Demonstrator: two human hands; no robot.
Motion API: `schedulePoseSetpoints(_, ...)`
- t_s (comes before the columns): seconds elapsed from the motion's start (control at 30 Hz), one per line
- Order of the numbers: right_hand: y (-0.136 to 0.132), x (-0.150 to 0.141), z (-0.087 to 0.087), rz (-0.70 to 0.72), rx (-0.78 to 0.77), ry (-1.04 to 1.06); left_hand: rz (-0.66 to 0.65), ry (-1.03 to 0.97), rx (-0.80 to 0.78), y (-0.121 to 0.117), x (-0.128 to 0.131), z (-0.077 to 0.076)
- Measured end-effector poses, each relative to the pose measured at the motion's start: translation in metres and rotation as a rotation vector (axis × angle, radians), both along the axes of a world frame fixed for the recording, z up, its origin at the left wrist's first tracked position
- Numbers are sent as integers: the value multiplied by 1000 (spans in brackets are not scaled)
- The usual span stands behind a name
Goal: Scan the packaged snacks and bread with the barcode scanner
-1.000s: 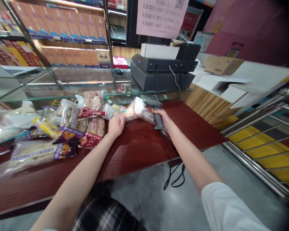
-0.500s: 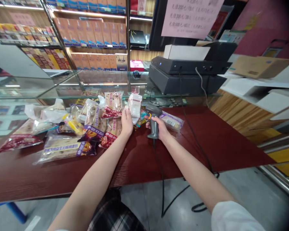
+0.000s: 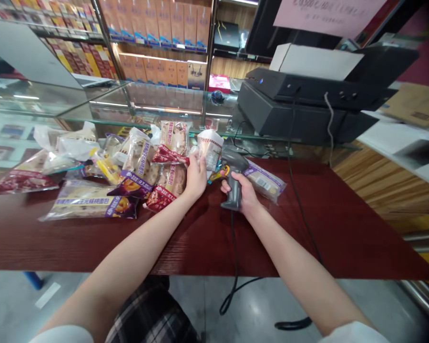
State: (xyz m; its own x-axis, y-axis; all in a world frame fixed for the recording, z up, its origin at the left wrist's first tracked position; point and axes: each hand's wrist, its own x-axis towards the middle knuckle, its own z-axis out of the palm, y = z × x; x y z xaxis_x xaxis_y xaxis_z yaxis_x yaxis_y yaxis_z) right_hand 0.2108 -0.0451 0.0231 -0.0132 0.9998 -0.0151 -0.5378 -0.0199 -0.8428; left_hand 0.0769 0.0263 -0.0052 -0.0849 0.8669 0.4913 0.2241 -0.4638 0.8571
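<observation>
My left hand point(image 3: 196, 178) is closed on a white packet point(image 3: 211, 144) with a reddish striped edge, held tilted up over the table. In my right hand point(image 3: 248, 194) is a dark grey barcode scanner point(image 3: 233, 190), gripped by its handle with the head toward the packet. A yellow ring shows near the trigger finger. To the left lie several bagged breads, among them a red-labelled bread point(image 3: 166, 188) and a purple-labelled bread point(image 3: 137, 164). Just right of the scanner, a purple and clear packet point(image 3: 266, 181) lies flat.
The dark red table point(image 3: 307, 228) meets a glass counter point(image 3: 157, 100) at the back. A black cash drawer point(image 3: 271, 109) stands at the back right. Black cables point(image 3: 303, 224) cross the tabletop and hang over its front edge.
The view has tipped downward and shifted. The white packet has turned in my left hand, now showing a different face. My right hand still grips the scanner.
</observation>
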Motion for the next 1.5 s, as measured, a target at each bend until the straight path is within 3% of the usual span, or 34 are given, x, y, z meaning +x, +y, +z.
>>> schedulePoseSetpoints(0.23, -3, -1, 5, 45, 49, 27, 0, 38, -27, 0, 0, -1)
schedulePoseSetpoints(0.47, -5, 3, 7, 3, 38, -93, -7, 26, 17, -2, 0, 0)
schedulePoseSetpoints(0.63, -4, 11, 12, -139, 62, -222, -39, 69, 73, -9, 4, 0)
schedulePoseSetpoints(0.8, 0, 31, 18, -284, 101, -242, -155, 167, 211, -8, 7, -4)
schedulePoseSetpoints(0.97, 1, 51, 23, -358, 99, -227, 2, 237, 278, -4, 3, -4)
schedulePoseSetpoints(1.07, 1, 60, 24, -396, 126, -171, 10, 370, 363, -11, 1, 1)
schedulePoseSetpoints(1.27, 3, 75, 27, -455, 93, -121, -195, 751, 613, -30, 3, 11)
schedulePoseSetpoints(1.4, -5, 81, 37, -573, 6, -136, -367, 964, 605, -33, 7, 7)
schedulePoseSetpoints(1.5, -26, 83, 43, -576, -23, -212, -418, 1043, 579, -31, 7, 3)
